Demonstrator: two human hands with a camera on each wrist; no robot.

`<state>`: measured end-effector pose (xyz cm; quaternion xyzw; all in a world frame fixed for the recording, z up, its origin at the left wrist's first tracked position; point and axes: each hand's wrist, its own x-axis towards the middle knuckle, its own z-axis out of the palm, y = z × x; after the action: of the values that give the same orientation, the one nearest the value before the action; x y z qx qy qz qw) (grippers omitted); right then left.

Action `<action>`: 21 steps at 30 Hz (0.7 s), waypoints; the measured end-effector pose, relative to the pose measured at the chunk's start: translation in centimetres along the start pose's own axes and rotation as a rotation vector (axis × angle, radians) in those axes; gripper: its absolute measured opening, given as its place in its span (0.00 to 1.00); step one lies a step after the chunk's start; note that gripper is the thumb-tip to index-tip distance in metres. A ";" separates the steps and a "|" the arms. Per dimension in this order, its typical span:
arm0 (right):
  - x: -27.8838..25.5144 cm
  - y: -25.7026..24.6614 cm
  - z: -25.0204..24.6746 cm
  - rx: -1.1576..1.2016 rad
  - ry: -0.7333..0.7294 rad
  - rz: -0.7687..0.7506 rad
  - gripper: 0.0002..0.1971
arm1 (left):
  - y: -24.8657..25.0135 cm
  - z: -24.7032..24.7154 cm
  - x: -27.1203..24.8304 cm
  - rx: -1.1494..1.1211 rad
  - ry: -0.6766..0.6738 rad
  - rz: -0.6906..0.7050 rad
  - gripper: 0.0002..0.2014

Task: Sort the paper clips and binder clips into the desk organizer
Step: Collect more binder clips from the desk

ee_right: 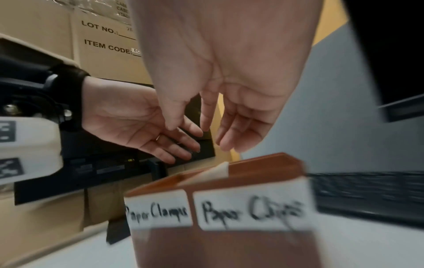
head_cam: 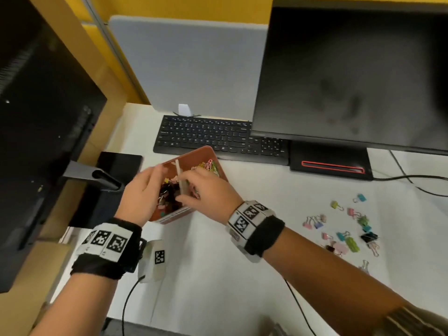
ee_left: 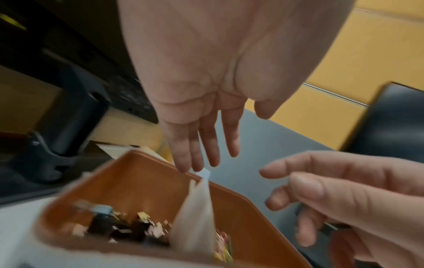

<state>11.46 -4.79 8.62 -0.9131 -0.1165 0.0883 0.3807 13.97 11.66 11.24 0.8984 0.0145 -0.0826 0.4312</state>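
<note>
A brown desk organizer (head_cam: 194, 151) sits on the white desk in front of the keyboard, split by a pale divider (head_cam: 180, 175). Dark and coloured binder clips (head_cam: 168, 192) fill its left half and coloured paper clips (head_cam: 208, 166) its right half. Handwritten labels (ee_right: 250, 210) on its front read "Paper Clamps" and "Paper Clips". My left hand (head_cam: 148, 187) hovers over the left half with straight fingers (ee_left: 206, 145) and holds nothing. Over the divider, my right hand (head_cam: 201, 190) has relaxed fingers (ee_right: 229, 130) and shows nothing in them. Several loose binder clips (head_cam: 349, 231) lie on the desk to the right.
A black keyboard (head_cam: 218, 137) and a dark monitor (head_cam: 351, 76) stand behind the organizer. Another monitor (head_cam: 36, 117) on a stand (head_cam: 97, 178) crowds the left side. Cables (head_cam: 298, 306) run over the desk's front. A cardboard box (ee_right: 103, 36) stands at the left.
</note>
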 end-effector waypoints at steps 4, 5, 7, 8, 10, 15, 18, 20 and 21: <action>-7.6 6.3 -2.5 -0.050 0.101 0.158 0.26 | 2.4 5.5 -1.7 0.093 -0.208 0.255 0.09; -9.9 8.0 -3.2 -0.079 0.117 0.235 0.28 | 2.7 7.4 -2.1 0.107 -0.265 0.283 0.09; -14.9 11.4 -4.7 -0.135 0.142 0.403 0.32 | 3.1 11.5 -3.0 0.147 -0.376 0.308 0.14; -17.3 12.9 -5.4 -0.162 0.151 0.476 0.34 | 3.3 13.6 -3.6 0.160 -0.431 0.309 0.17; -21.8 15.4 -6.8 -0.198 0.155 0.615 0.38 | 4.1 17.5 -5.2 0.186 -0.542 0.339 0.24; -28.4 19.3 -8.3 -0.225 0.078 0.851 0.49 | 6.0 25.4 -9.0 0.345 -0.742 0.390 0.39; -28.8 20.6 -8.2 -0.178 0.074 0.852 0.52 | 6.6 28.8 -10.2 0.399 -0.777 0.416 0.41; -28.3 21.0 -8.0 -0.183 0.062 0.814 0.51 | 6.9 30.3 -10.8 0.437 -0.782 0.408 0.38; -27.9 21.1 -7.9 -0.193 0.052 0.791 0.50 | 7.0 30.9 -11.0 0.463 -0.770 0.418 0.35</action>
<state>-10.18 -32.34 1.04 -0.9210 0.2455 0.1935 0.2326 -0.37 -16.26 -0.55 0.8584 -0.3450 -0.3215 0.2018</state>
